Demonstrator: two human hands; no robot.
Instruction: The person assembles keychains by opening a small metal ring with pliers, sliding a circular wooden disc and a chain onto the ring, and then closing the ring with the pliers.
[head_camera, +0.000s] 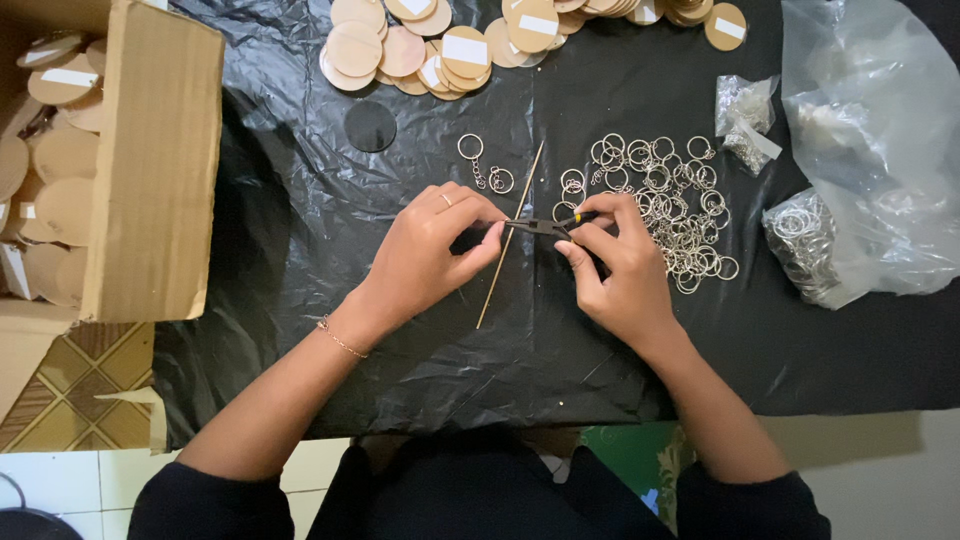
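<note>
Right hand (615, 262): fingers closed round the dark handles of a small pair of pliers (545, 227). The tool lies nearly level across the view, long axis running left to right, nose pointing toward the left hand. The handle end is largely hidden under the right fingers.

Left hand (432, 248): thumb and forefinger pinched together at the plier nose. What they pinch is too small to identify; a small metal part is likely, not confirmed. A ring sits on one finger, a thin bracelet at the wrist.

Key relation: the plier tip and the left fingertips meet at one point, between the two hands, over the middle of the black plastic sheet (300, 250) covering the bench. The two hands are equally near that point; the right hand carries the tool, the left presents the piece.

A thin wooden stick (510, 240) lies on the sheet directly beneath the meeting point, slanting from upper right to lower left, crossing the plier axis.

Outward: a single key ring with short chain (480, 162) lies just beyond the left hand. A loose heap of key rings (665, 205), bright metal, lies just beside and beyond the right hand. Clear bags of metal parts (850, 190) sit at far right. Round wooden discs (450, 45) are heaped at the far edge. A cardboard box (150, 160) holding more discs stands at far left.
</note>
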